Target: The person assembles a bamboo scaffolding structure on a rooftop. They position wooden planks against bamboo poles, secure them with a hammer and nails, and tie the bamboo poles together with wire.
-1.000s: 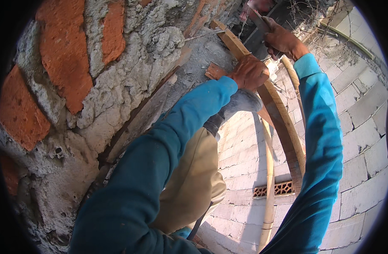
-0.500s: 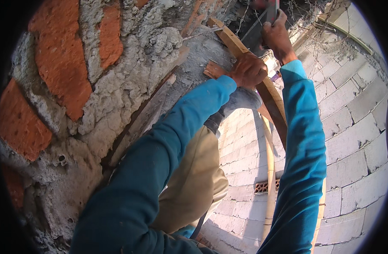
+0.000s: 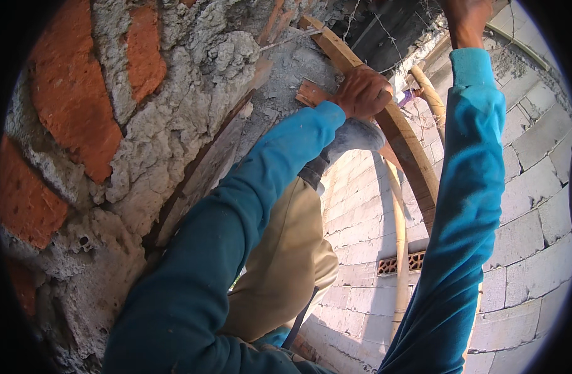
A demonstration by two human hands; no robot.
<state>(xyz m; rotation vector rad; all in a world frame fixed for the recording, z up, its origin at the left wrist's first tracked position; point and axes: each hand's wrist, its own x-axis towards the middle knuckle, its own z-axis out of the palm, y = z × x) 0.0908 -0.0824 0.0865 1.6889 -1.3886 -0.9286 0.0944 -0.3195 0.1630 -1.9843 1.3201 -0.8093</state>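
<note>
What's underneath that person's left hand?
A wooden beam, showing above and below the left hand in the picture. The stretch directly beneath its curled fingers is covered, so that part can't be seen.

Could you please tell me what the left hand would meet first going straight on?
The wooden beam, which the left hand grips; past it, perhaps the upper bamboo pole, though depth is unclear.

A long, squared, light-brown wooden beam (image 3: 403, 138) slants from upper centre down to the right, its outline bowed. The left hand (image 3: 364, 92) grips it below its upper end; its lower end is hidden.
</note>
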